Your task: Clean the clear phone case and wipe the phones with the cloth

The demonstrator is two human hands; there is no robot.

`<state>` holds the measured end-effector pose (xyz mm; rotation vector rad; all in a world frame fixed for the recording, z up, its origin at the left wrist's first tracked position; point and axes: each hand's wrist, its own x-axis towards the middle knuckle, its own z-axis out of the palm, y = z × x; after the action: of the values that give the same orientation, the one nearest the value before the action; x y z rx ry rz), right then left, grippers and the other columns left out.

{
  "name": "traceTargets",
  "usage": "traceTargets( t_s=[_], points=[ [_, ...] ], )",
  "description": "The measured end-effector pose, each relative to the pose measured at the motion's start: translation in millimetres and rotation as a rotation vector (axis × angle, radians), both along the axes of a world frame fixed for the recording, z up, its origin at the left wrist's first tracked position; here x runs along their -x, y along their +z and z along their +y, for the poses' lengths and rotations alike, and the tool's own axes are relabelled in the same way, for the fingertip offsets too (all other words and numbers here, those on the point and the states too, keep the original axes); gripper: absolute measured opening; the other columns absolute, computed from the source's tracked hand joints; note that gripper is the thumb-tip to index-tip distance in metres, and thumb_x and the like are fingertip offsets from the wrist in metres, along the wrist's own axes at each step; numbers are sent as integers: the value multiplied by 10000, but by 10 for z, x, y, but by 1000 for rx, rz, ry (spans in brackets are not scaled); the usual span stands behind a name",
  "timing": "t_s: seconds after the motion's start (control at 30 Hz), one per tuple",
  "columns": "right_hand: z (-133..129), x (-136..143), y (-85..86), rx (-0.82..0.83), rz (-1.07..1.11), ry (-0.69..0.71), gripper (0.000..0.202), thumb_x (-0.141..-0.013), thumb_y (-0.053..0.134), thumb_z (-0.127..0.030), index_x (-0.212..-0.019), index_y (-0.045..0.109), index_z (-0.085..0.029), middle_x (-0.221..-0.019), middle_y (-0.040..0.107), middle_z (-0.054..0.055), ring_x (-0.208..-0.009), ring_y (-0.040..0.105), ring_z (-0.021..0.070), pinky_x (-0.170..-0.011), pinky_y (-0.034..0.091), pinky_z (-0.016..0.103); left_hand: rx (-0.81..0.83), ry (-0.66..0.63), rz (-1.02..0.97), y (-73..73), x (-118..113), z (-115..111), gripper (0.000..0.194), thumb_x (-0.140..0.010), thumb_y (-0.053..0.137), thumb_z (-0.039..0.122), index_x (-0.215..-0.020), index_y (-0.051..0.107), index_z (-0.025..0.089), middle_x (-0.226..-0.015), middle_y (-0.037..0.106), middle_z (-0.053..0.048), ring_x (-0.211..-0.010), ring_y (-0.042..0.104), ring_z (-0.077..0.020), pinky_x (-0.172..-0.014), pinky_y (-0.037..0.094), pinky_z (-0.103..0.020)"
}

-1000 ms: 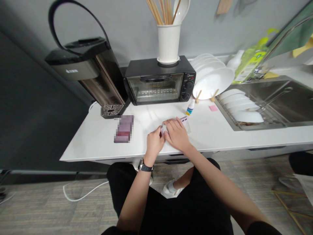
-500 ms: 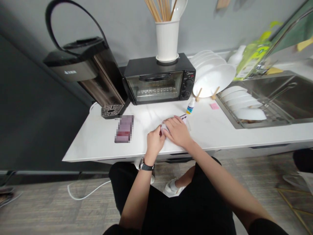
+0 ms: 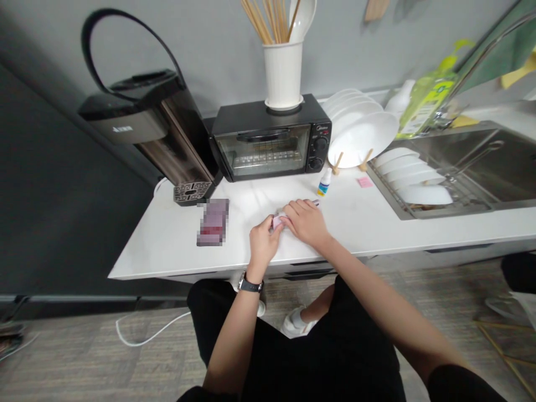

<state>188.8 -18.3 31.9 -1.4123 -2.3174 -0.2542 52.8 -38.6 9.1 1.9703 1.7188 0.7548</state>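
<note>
Both hands meet over the white counter around a thin, pale pink phone-like object (image 3: 278, 221). My left hand (image 3: 263, 240) pinches its left end, thumb and fingers pressed on it. My right hand (image 3: 307, 223) wraps over its middle and right part, with a dark corner showing beyond the fingers. Much of the object is hidden under the right hand. Just behind the right hand stands a small spray bottle (image 3: 324, 183) with a white cap. A pixelated purple, flat item (image 3: 214, 222) lies on the counter to the left of my hands.
A black toaster oven (image 3: 268, 139) bears a white cup of chopsticks (image 3: 283, 75). A tall dark dispenser (image 3: 167, 134) stands left. Racked white plates (image 3: 364, 139), a pink note (image 3: 364, 182), a green soap bottle (image 3: 427, 103) and a sink (image 3: 481, 167) are right.
The pale object has been tilted more on edge, so less of its right part shows past my right hand. Both hands still hold it. The camera view has shifted slightly.
</note>
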Motion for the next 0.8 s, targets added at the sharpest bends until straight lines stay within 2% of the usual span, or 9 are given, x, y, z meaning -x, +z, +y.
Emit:
traceTargets(
  t_s=[0.1, 0.17, 0.27, 0.37, 0.57, 0.7, 0.8],
  points=[
    [43, -318, -1, -5, 2, -41, 286, -782, 205, -315, -772, 453, -174, -732, 496, 84, -745, 417, 207, -679, 269, 335, -138, 10, -66, 14, 5, -7, 196, -725, 320, 364, -750, 446, 216, -717, 527, -17, -687, 477, -143, -615, 368, -254],
    [14, -404, 6, -4, -1, -41, 286, -784, 203, -307, -779, 454, -170, -727, 501, 92, -729, 425, 207, -662, 275, 333, -179, 11, -103, 16, -32, -14, 182, -717, 338, 368, -735, 446, 223, -682, 520, -8, -659, 475, -144, -589, 374, -258],
    [-81, -317, 41, 8, -6, 21, 265, -782, 222, -315, -801, 454, -187, -759, 512, 73, -727, 438, 190, -646, 292, 311, -223, -13, -124, 40, -102, -50, 160, -709, 362, 366, -698, 446, 230, -634, 505, -1, -613, 473, -147, -566, 377, -270],
    [-130, -242, 111, 23, -5, 114, 238, -776, 249, -333, -832, 451, -219, -796, 521, 38, -746, 446, 167, -660, 305, 287, -274, -38, -143, 126, -94, -113, 138, -709, 378, 344, -694, 456, 231, -648, 513, -4, -623, 484, -151, -583, 384, -281],
    [-108, -407, 193, 42, 38, 161, 245, -768, 281, -338, -902, 441, -212, -847, 529, 48, -771, 459, 171, -674, 325, 296, -358, -48, -207, 355, 11, -193, 123, -719, 390, 286, -785, 481, 236, -797, 540, -19, -763, 498, -147, -681, 388, -288],
    [-169, -389, 196, 56, 80, 214, 251, -774, 280, -317, -974, 407, -235, -927, 513, 21, -843, 447, 142, -722, 333, 264, -339, -126, -186, 399, -16, -213, 162, -733, 373, 252, -851, 484, 265, -813, 545, 2, -775, 501, -137, -681, 396, -274],
    [-183, -419, 192, 65, 132, 234, 257, -770, 295, -311, -987, 417, -249, -925, 523, 24, -852, 454, 154, -721, 345, 286, -364, -155, -151, 419, 4, -235, 198, -742, 356, 226, -888, 480, 277, -851, 540, 4, -807, 495, -139, -705, 393, -279]
  ],
)
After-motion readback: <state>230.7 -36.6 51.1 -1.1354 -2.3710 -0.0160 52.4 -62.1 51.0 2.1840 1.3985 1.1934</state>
